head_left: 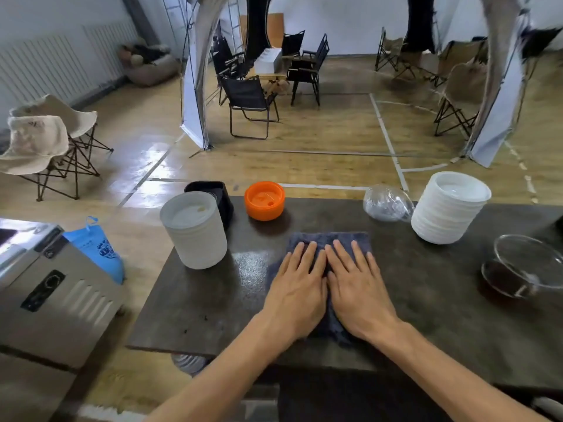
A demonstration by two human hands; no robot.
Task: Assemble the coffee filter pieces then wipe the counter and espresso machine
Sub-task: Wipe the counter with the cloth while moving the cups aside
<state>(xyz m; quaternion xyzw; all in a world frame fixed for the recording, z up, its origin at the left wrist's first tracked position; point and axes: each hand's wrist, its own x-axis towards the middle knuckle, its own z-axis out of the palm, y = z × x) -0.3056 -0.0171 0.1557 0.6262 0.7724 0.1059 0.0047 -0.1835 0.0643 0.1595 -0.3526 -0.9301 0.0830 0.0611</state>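
A dark grey cloth (330, 240) lies flat on the dark counter (198, 306), near its middle. My left hand (300, 287) and my right hand (358, 287) press on it side by side, palms down and fingers straight, thumbs touching. The hands cover most of the cloth; its far edge and a near corner show. A wet sheen marks the counter just left of the cloth. No espresso machine is plainly visible.
A stack of frosted lids (195, 229) stands at the left, a black box (210, 190) behind it. An orange lid (264, 201) sits at the far edge. Clear plastic wrap (387, 202) and a white lid stack (449, 207) stand right. A glass pot of coffee (518, 269) is far right.
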